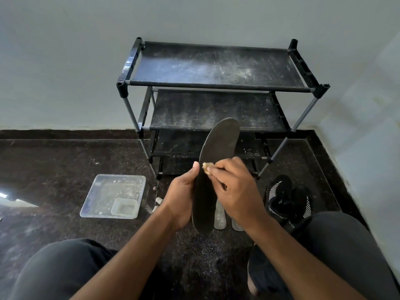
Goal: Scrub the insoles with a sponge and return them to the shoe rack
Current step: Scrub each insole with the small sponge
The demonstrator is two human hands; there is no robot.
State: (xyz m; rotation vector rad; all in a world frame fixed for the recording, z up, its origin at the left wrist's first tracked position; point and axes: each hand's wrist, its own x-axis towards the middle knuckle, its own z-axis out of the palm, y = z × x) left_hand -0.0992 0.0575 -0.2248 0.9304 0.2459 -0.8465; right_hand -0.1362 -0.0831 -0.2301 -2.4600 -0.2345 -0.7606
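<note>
A dark grey insole [218,148] stands nearly upright in front of me, toe end up. My left hand [184,191] grips its lower left edge, thumb on the front face. My right hand [233,187] pinches a small tan sponge [207,167] and presses it against the middle of the insole. Behind them stands the black shoe rack [216,83], its fabric shelves dusty and bare. On the floor below my hands lie two pale translucent insoles [219,217], partly hidden.
A clear plastic tray [101,191] holding a small square tub [124,208] sits on the dark stone floor at the left. A pair of black sneakers [285,198] lies at the right near the wall. My knees frame the bottom of the view.
</note>
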